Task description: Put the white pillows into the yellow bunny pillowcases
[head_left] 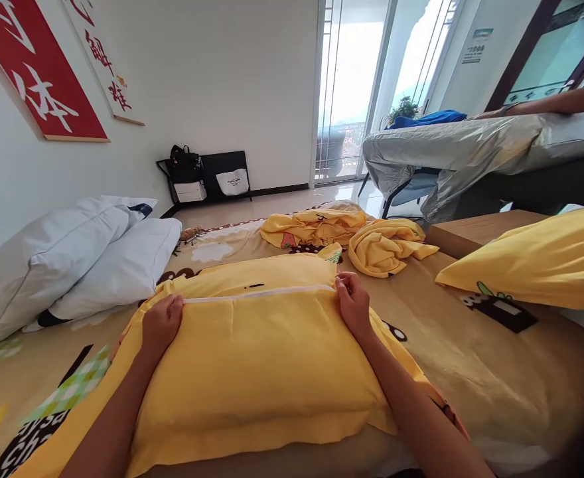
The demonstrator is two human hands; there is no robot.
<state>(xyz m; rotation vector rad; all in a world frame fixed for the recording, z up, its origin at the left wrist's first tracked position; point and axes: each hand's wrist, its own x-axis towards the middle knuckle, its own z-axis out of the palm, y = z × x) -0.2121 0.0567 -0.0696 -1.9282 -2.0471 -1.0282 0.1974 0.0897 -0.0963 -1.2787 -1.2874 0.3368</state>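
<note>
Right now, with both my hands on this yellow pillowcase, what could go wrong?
Your left hand and right hand grip the yellow pillowcase near opposite ends of its white strip, so an uneven pull might skew or pucker the fabric there. Crumpled yellow cloth lies just beyond the far edge, so pushing forward could bunch the two together.

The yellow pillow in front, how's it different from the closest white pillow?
The left hand and right hand hold the yellow pillow; neither touches the white pillow. The yellow pillow shows a pale strip across it; the white pillow's visible side shows none. Both look plump.
</note>
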